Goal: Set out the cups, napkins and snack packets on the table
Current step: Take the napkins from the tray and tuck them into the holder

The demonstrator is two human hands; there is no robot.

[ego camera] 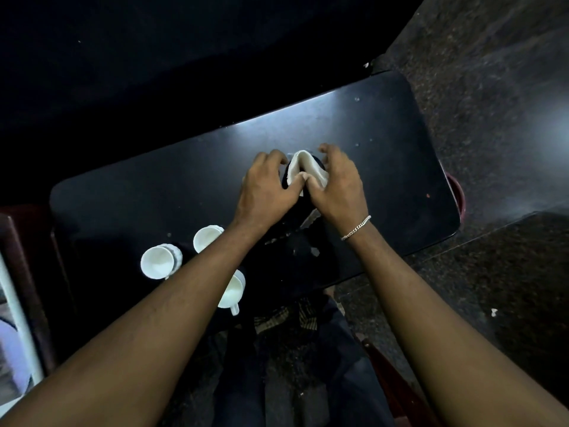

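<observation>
On the dark table (385, 143), both my hands meet at the middle over a white napkin (304, 163), which bulges up in a fold between them. My left hand (268, 186) pinches its left side with thumb and fingers. My right hand (335, 183), with a chain bracelet at the wrist, pinches the right side. Under the napkin sits something dark that I cannot make out. Three white cups stand at the near left: one (158, 261) furthest left, one (206, 237) behind my left forearm, and one with a handle (234, 292) partly hidden by that forearm.
A dark red round object (458, 195) shows past the table's right end. Speckled stone floor (492, 87) lies to the right. A dark red piece of furniture (27, 272) stands at the left. A few white scraps (314, 251) lie on the table near its front edge.
</observation>
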